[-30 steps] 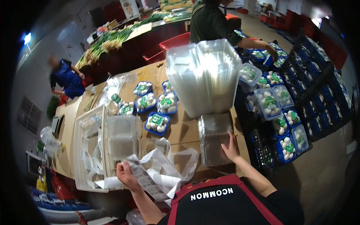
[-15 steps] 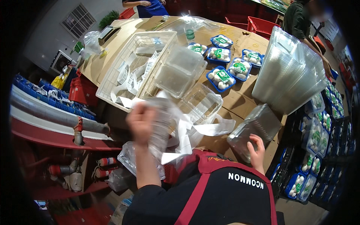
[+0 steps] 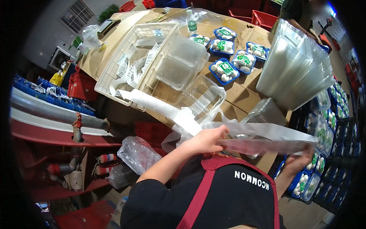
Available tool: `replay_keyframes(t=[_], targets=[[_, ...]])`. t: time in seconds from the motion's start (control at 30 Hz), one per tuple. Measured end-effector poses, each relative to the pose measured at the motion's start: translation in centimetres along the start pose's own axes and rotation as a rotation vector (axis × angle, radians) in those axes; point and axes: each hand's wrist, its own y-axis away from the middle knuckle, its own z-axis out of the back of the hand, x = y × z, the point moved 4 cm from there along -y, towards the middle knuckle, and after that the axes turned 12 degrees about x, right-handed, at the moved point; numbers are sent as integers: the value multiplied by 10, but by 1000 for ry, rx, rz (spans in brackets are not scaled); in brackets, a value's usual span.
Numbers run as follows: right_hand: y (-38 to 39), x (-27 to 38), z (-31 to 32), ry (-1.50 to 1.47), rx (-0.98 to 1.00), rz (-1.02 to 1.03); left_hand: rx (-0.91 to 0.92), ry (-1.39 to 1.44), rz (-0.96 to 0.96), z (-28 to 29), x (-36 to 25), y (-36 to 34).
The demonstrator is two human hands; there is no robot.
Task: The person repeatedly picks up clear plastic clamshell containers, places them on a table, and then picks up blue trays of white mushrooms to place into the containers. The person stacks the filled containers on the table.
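Observation:
A long greyish-white label strip (image 3: 263,133) stretches in front of my chest, blurred by motion. My left hand (image 3: 209,140) pinches it near its left part. At its far right end my right hand (image 3: 299,159) is closed on it, the fingers smeared. More white label strip (image 3: 164,107) trails from the left hand's side toward a white plastic crate (image 3: 103,86), where loose strips lie coiled. Beneath the stretched strip, a clear clamshell box (image 3: 267,110) is partly hidden. Another open clear box (image 3: 204,97) stands beyond my left hand.
Several blue trays of white mushrooms (image 3: 224,71) sit mid-table near a bottle (image 3: 191,23). A tall stack of clear boxes (image 3: 295,68) rises at right. Packed mushroom trays (image 3: 303,181) fill crates beside the table. A person (image 3: 291,11) stands at the far right.
My left hand has moved right and down from beside the crate. My right hand has left the clear box, moved right and taken hold of the strip, now stretched between both hands.

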Motion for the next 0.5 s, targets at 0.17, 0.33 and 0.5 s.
replay_keyframes(t=[0.17,0.33,0.5], targets=[[-21,81,64,94,-366,229,177,-94,130,-14,62,29],[-4,87,71,155,-323,174,144,258,381,-36,148,97],[-13,36,88,147,-156,103,561,822,781,-106,168,178]])
